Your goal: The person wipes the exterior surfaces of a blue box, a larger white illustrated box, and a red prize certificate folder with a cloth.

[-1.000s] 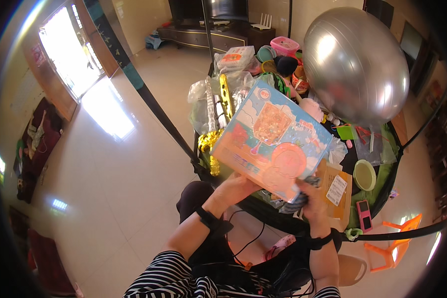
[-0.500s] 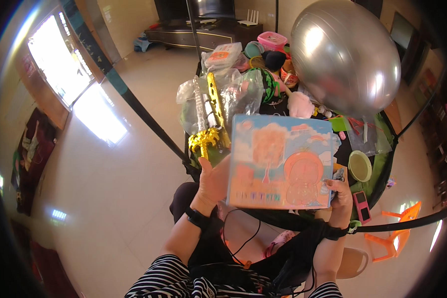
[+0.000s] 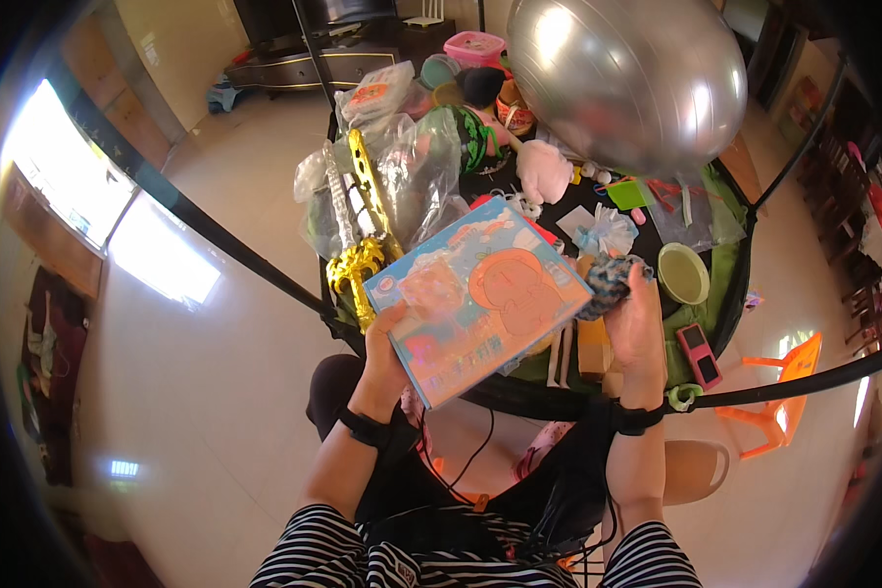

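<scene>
Since the earlier frame I note the box [image 3: 477, 297] tilted flatter, left hand [image 3: 390, 343] clamped on its near corner, right hand [image 3: 633, 318] closed on a knitted wad [image 3: 608, 279] beside it; one-corner grip risks dropping it onto the table [image 3: 730, 294].

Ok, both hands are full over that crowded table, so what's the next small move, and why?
Probably set the blue cartoon box down on the near table edge. The left hand alone grips its lower corner, so it hangs tilted over the clutter, while the right hand is closed on a dark knitted bundle. Freeing the left hand looks like the simplest step.
</scene>
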`<state>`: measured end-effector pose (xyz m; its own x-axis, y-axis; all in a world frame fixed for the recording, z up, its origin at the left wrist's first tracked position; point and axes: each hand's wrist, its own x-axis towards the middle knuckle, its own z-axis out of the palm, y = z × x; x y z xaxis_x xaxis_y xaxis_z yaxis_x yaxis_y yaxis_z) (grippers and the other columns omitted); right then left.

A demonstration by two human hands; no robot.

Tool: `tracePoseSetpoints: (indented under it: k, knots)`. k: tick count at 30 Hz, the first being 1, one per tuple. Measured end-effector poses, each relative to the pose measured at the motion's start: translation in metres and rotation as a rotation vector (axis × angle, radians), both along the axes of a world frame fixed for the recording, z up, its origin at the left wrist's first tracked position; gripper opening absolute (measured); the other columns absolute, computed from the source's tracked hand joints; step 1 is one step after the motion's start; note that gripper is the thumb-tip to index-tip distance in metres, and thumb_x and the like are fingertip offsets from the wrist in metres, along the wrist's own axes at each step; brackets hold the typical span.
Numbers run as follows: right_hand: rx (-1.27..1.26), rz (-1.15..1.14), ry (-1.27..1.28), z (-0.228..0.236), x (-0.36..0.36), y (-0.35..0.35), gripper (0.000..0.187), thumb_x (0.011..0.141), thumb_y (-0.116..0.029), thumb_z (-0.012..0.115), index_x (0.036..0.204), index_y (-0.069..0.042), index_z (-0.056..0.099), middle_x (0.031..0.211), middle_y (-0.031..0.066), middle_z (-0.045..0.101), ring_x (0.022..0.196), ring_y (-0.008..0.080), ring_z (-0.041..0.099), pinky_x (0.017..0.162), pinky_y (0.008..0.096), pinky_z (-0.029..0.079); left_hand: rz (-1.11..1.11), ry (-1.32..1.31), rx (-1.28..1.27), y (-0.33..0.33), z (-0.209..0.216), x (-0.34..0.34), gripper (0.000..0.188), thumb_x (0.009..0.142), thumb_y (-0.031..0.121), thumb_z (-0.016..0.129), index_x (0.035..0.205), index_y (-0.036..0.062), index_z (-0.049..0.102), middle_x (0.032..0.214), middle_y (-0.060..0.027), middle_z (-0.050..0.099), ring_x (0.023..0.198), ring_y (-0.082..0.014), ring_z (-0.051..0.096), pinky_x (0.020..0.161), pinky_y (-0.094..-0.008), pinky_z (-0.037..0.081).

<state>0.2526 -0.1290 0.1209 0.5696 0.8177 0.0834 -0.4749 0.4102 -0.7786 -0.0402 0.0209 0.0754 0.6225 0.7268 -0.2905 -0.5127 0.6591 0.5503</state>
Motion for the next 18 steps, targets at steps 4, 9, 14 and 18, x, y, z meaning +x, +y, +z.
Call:
tracePoseSetpoints:
  k: [4, 9, 14, 18]
  knots:
    - [-0.383, -0.253, -0.669, -0.03, -0.006, 0.003, 0.047, 0.104, -0.029, 0.051, 0.141, 0.0, 0.044, 0.133, 0.013, 0.049, 0.117, 0.0226, 0.051, 0.099, 0.0347, 0.04, -0.009, -0.028, 0.012, -0.001, -0.003, 0.002, 0.038, 0.094, 0.028, 0.052, 0.12, 0.0002, 0.057, 0.111, -0.0139, 0.064, 0.101, -0.0292, 0.064, 0.092, -0.043, 0.052]
    - [-0.384, -0.541, -1.292, -0.045, -0.024, 0.015, 0.062, 0.094, 0.0, 0.061, 0.15, -0.003, 0.034, 0.127, 0.0173, 0.046, 0.114, 0.0318, 0.047, 0.095, 0.0362, 0.042, -0.004, -0.006, -0.013, -0.008, 0.005, 0.011, 0.043, 0.096, 0.026, 0.051, 0.131, 0.0001, 0.051, 0.119, -0.0134, 0.063, 0.104, -0.028, 0.063, 0.095, -0.0416, 0.05]
    - [-0.367, -0.566, -1.361, -0.044, -0.04, 0.016, 0.072, 0.086, 0.009, 0.062, 0.151, -0.004, 0.035, 0.13, 0.0167, 0.047, 0.114, 0.0341, 0.047, 0.096, 0.0382, 0.042, -0.082, -0.1, 0.059, 0.003, -0.02, 0.003, 0.049, 0.098, 0.033, 0.054, 0.136, 0.0025, 0.048, 0.127, -0.0139, 0.061, 0.111, -0.0285, 0.061, 0.1, -0.0417, 0.048]
    - [-0.336, -0.531, -1.337, -0.042, -0.051, 0.016, 0.079, 0.073, 0.018, 0.056, 0.148, -0.002, 0.04, 0.125, 0.016, 0.049, 0.11, 0.035, 0.049, 0.096, 0.0391, 0.043, -0.028, -0.074, 0.058, -0.006, -0.006, 0.016, 0.053, 0.098, 0.04, 0.056, 0.138, 0.0053, 0.047, 0.129, -0.0122, 0.06, 0.116, -0.0276, 0.059, 0.102, -0.0441, 0.046]
